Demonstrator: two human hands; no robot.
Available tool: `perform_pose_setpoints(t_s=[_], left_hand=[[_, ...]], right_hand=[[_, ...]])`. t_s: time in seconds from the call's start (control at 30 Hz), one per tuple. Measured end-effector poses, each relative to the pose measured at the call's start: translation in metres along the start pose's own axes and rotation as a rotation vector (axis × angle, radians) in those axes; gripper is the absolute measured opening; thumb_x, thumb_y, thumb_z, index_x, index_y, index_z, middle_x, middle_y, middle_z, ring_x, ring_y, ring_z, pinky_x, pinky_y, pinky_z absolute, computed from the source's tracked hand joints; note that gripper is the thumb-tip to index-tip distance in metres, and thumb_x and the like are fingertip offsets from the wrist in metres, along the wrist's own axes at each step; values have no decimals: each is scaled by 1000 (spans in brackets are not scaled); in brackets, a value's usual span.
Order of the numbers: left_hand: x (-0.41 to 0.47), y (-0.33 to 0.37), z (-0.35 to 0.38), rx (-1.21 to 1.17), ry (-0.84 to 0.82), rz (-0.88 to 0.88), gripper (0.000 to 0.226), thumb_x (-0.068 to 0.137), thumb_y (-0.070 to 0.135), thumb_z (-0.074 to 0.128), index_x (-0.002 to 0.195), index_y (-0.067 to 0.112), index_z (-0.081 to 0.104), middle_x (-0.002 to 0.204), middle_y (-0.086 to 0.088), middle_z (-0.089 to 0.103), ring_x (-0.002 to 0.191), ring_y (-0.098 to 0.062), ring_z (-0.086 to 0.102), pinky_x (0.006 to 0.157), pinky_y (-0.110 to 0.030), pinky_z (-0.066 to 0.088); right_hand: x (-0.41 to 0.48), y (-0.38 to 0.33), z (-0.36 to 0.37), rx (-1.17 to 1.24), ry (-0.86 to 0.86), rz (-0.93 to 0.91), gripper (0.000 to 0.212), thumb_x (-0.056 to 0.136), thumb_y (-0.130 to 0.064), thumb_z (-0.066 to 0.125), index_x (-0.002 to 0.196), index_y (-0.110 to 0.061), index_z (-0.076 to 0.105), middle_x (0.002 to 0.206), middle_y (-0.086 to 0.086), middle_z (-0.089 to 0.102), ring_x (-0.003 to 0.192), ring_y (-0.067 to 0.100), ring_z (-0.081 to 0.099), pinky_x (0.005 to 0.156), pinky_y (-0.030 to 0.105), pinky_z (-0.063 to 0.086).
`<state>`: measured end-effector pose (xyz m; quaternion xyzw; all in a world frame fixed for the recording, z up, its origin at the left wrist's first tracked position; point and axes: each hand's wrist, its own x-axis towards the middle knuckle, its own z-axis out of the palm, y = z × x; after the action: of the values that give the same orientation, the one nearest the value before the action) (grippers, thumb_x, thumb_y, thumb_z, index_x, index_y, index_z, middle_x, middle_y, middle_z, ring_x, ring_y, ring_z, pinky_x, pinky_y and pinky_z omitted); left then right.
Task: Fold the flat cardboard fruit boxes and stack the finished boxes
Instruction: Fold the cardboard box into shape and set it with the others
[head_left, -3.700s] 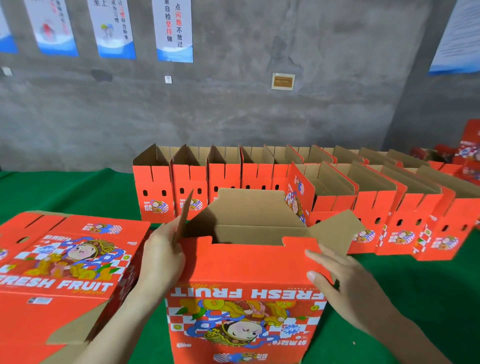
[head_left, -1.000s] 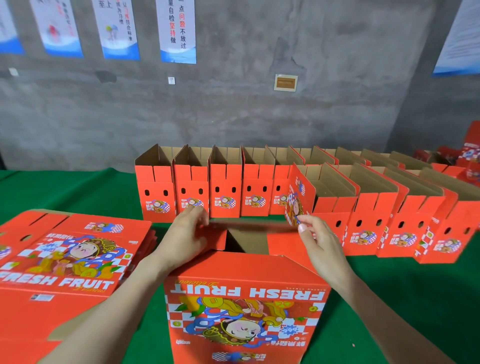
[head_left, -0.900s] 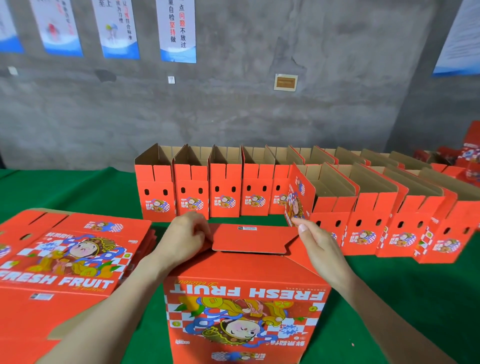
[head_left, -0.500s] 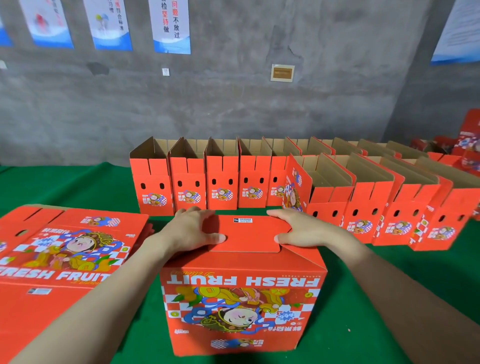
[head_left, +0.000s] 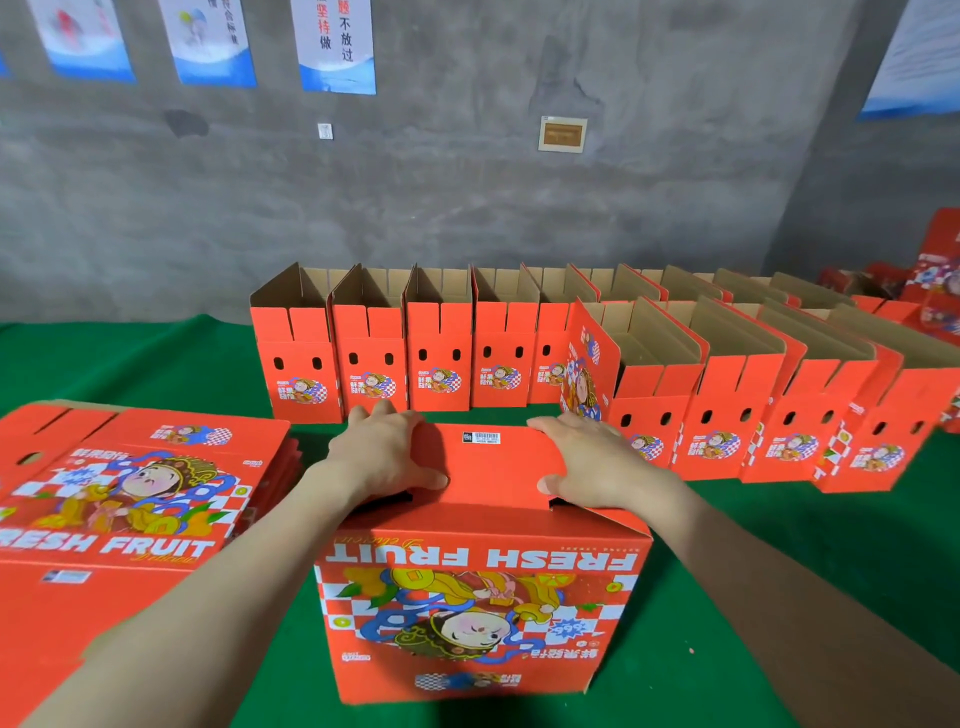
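Note:
A red cardboard fruit box (head_left: 480, 597) stands upside down in front of me on the green table, its "FRESH FRUIT" print inverted. Its bottom flaps are folded in, with a red flap (head_left: 488, 467) bearing a barcode label lying on top. My left hand (head_left: 379, 454) presses flat on the left part of that flap, fingers straight. On the flap's right part my right hand (head_left: 592, 460) presses flat in the same way. A pile of flat, unfolded boxes (head_left: 124, 499) lies to the left.
Several folded open-topped boxes (head_left: 441, 343) stand in a row at the back, with a second row (head_left: 753, 405) running to the right. More red boxes (head_left: 930, 291) sit at the far right. A grey wall with posters rises behind the green tablecloth (head_left: 779, 571).
The box's bottom flaps were open, then folded shut one over another. Both hands moved from the flap edges to lie flat on the top flap, where they have stayed for half a second.

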<state>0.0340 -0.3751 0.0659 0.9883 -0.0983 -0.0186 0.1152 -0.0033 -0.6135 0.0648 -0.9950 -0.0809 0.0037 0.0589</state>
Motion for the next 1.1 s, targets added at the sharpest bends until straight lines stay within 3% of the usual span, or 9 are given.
perform_pose_setpoints(t_s=[0.33,0.4,0.5,0.6,0.67,0.73,0.8,0.93,1.1], left_hand=[[-4,-3,-5,-29,-47,36,87,72,63,68,145,30,34,133,-7,40,128,-33,31,107,-45,34],[-5,-11,-10,-183,-32,62,85,75,55,71,146,26,36,139,-7,41,132,-28,35,111,-39,31],[-10,-32,-15,-614,38,74,79,73,23,81,142,22,43,144,-4,42,129,-18,41,111,-32,31],[-18,-56,-3,-826,49,-91,68,74,21,80,136,15,50,132,-8,55,117,-24,56,106,-42,41],[-25,-67,6,-904,37,-234,44,79,37,73,111,9,66,106,-14,70,90,-29,68,92,-44,52],[-30,-68,10,-950,31,-349,41,83,46,67,87,6,70,77,-12,74,64,-27,69,70,-37,57],[-30,-67,9,-923,66,-368,40,86,48,63,74,10,68,62,-6,71,52,-22,66,55,-27,53],[-31,-71,5,-895,111,-301,40,89,48,58,79,10,67,80,-11,70,69,-25,65,77,-36,51],[-34,-88,-1,-931,141,-217,59,85,58,57,81,0,66,75,-12,69,62,-24,62,69,-36,49]], right_hand=[[-4,6,12,11,27,-32,65,97,-46,42,153,-28,14,151,1,29,142,21,21,119,44,8],[-4,10,11,224,83,-52,53,99,-40,43,149,-24,31,150,1,36,141,19,27,117,39,15],[-7,18,9,850,333,51,30,100,-17,48,127,-13,59,133,1,55,126,13,46,100,24,31],[-13,30,18,1186,430,267,28,102,-11,41,122,-10,61,130,6,58,123,19,51,105,35,39],[-23,37,36,1229,344,385,28,104,-21,38,114,-10,62,118,10,64,110,24,59,100,42,45],[-37,36,56,1196,161,455,31,103,-27,38,92,-11,62,89,9,68,82,22,65,75,37,52],[-48,30,68,1094,-41,504,33,102,-25,38,84,-11,61,78,8,67,70,20,65,59,33,52],[-58,26,62,954,-262,454,34,101,-35,40,95,-11,63,91,13,71,80,28,69,57,36,55],[-62,38,46,1107,-267,317,33,96,-49,39,100,-25,62,97,2,71,83,23,70,60,39,58]])
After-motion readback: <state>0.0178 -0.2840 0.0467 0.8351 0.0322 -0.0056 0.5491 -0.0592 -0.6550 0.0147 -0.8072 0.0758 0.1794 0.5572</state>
